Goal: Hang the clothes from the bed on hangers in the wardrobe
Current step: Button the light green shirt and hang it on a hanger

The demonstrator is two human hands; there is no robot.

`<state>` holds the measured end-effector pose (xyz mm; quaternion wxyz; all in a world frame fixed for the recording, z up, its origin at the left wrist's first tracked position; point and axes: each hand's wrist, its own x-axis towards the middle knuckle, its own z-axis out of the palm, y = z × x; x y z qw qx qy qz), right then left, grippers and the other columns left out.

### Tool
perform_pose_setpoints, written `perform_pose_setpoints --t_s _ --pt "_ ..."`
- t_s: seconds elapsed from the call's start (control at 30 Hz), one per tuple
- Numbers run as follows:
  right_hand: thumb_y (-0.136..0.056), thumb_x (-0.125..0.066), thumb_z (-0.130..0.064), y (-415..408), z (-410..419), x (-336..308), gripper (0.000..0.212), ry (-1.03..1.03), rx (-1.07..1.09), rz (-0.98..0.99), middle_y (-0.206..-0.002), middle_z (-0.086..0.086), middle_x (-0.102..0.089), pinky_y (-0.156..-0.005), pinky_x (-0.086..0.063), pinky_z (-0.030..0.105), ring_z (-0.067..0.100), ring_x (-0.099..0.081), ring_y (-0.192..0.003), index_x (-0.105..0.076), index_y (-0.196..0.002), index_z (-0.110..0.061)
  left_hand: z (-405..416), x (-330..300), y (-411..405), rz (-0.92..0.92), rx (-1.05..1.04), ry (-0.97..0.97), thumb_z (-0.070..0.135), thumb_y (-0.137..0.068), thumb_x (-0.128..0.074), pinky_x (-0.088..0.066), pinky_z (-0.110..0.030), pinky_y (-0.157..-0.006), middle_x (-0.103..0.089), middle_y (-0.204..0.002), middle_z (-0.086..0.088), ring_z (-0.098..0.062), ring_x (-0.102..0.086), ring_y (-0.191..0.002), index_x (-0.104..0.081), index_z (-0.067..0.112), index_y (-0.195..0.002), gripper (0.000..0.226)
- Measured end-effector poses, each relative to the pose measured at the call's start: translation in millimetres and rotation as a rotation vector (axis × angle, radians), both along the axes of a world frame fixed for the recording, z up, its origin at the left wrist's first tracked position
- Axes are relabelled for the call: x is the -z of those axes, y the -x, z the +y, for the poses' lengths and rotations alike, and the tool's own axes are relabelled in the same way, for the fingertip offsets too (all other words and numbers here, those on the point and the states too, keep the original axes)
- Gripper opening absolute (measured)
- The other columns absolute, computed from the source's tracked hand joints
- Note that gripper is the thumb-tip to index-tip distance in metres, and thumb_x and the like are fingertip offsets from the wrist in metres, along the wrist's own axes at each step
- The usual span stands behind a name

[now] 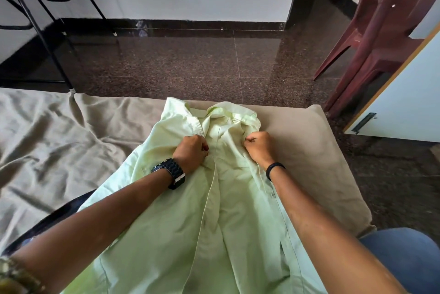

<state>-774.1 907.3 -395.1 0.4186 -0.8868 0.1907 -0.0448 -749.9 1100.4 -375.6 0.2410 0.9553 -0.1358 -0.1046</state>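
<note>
Presently listed: 1 pale green shirt (214,210), lying front-up on a bed (59,132) covered by a wrinkled beige sheet, partly over a beige pillow (316,163) at the bed's right end. The shirt's long axis runs from the viewer toward the floor edge of the bed, collar (221,111) pointing away, hem end passing out of the lower edge of the view; the front opening lies parted along that axis. 1 left hand (191,149), closed in a fist, gripping the left front edge of the shirt just below the collar; dark watch (170,173) on that wrist. 1 right hand (259,147), likewise closed, gripping the opposite front edge; thin black band (273,170) on that wrist. Both hands lie near each other, apart across the opening. Beyond the bed: dark speckled floor (190,63), 1 stack of maroon plastic chairs (381,27), 1 pale cabinet door (404,93) with a dark handle, black metal stand (35,20) at left. Contents of the cabinet cannot be seen.
</note>
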Motion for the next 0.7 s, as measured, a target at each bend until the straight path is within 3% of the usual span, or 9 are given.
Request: perform_pose_setpoints --t_s 0.07,0.2,0.33,0.5,0.63,0.7 --pt "-0.078 -0.062 -0.002 0 -2 2 0.015 -0.118 0.045 -0.004 -0.062 0.0 -0.06 -0.056 -0.039 0.022 0.011 -0.052 -0.059 -0.068 -0.065 -0.008 -2 -1 2 -0.005 0.021 -0.014 0.013 -0.089 -0.061 -0.047 -0.03 -0.078 -0.069 -0.1 -0.014 -0.028 -0.062 -0.094 -0.069 0.005 -0.098 0.015" --pt "-0.084 -0.059 -0.013 0 -9 -5 0.031 -0.328 0.104 0.083 -0.051 0.002 -0.042 -0.043 -0.029 0.02 0.012 -0.039 -0.041 -0.045 -0.056 -0.016 -5 -5 -7 0.058 0.034 -0.074 0.03 -0.091 -0.059 -0.043 -0.03 -0.07 -0.067 -0.092 -0.014 -0.028 -0.06 -0.089 -0.068 0.004 -0.088 0.027" --pt "-0.086 -0.049 -0.006 -4 -20 -19 0.026 -0.64 0.185 0.217 -0.049 0.001 -0.034 -0.039 -0.025 0.013 0.01 -0.029 -0.031 -0.049 -0.061 -0.013 -13 -11 -20 0.089 0.049 -0.186 0.038 -0.085 -0.065 -0.047 -0.033 -0.075 -0.064 -0.102 -0.012 -0.028 -0.06 -0.095 -0.061 0.007 -0.1 0.035" --pt "-0.088 -0.048 -0.012 -5 -28 -16 0.029 -0.952 0.256 0.194 -0.043 -0.004 -0.032 -0.039 -0.025 0.018 0.01 -0.027 -0.036 -0.042 -0.059 -0.016 -18 -10 -22 0.105 0.085 -0.307 0.021 -0.081 -0.063 -0.053 -0.035 -0.079 -0.063 -0.11 -0.016 -0.032 -0.061 -0.099 -0.063 0.005 -0.104 0.028" --pt "-0.088 -0.065 -0.032 -1 -31 -15 0.027 -0.982 0.149 0.203 -0.05 -0.003 -0.033 -0.038 -0.029 0.019 0.012 -0.033 -0.041 -0.057 -0.067 -0.017 -13 -12 -27 0.165 0.078 -0.201 0.011 -0.08 -0.062 -0.052 -0.029 -0.076 -0.067 -0.1 -0.012 -0.027 -0.062 -0.096 -0.07 0.004 -0.094 0.018" --pt "-0.088 -0.067 -0.025 1 -31 -16 0.012 -0.957 0.1 0.18 -0.057 -0.003 -0.036 -0.038 -0.03 0.018 0.01 -0.039 -0.047 -0.064 -0.08 -0.016 -10 -16 -28 0.177 0.039 -0.12 0.009 -0.078 -0.067 -0.048 -0.024 -0.07 -0.067 -0.093 -0.009 -0.022 -0.061 -0.089 -0.071 0.006 -0.091 0.014"
